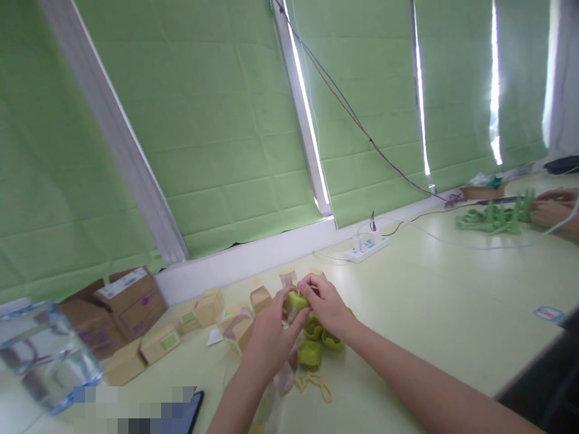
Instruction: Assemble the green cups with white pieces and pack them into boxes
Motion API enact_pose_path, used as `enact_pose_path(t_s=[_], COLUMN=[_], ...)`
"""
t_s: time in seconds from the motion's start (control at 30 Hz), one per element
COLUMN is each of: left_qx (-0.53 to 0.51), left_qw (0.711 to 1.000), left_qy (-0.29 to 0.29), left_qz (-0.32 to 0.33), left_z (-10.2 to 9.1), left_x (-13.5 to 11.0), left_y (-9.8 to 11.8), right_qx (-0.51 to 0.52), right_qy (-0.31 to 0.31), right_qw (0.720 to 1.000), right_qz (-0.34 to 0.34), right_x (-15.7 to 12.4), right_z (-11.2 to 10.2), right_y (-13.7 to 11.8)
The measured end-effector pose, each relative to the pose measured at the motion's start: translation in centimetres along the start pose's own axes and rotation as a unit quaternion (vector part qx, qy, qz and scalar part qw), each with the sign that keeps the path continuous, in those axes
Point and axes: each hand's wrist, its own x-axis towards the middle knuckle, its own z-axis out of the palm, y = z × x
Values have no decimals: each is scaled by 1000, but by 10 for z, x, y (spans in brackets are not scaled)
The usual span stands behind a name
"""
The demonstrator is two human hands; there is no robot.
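My left hand [275,325] is closed round a small olive-green rounded piece [296,301] above the table. My right hand [329,306] pinches at the top of this piece, where a pale yellow bit shows between the fingertips; its exact kind cannot be made out. Just below my hands lie several similar green cup-shaped pieces with wavy rims [309,354]. Yellow loop-shaped pieces [320,386] rest in front of them. Beside my left wrist is an opened small yellow carton [242,331].
Several small yellow cartons [160,343] and a brown cardboard box [131,304] stand left. A large clear water bottle [49,355] is nearer, by a dark-edged phone or tablet [195,410]. A power strip [367,248] lies behind. Far right, another person's hand [554,211] touches green plastic pieces [491,220].
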Motion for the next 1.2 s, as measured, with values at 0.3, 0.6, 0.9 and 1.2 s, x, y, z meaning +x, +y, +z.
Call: enact_pose_path(t_s=[0.3,0.6,0.9,1.2], left_qx=[-47,-65,78,215], left_qw=[998,996,983,959], left_qy=[-22,66,154,122], left_qz=[-32,-9,69,136], left_z=[-3,5,-3,-12], left_x=[-18,-25,-27,-36], left_y=[-17,-11,-22,-25], right_qx=[97,118,97,-64], right_qy=[50,36,-41,-156], right_qw=[991,990,987,985], right_qz=[77,63,120,28], right_x=[5,-10,-9,-20], right_z=[-6,13,11,9], right_y=[8,5,3,-7])
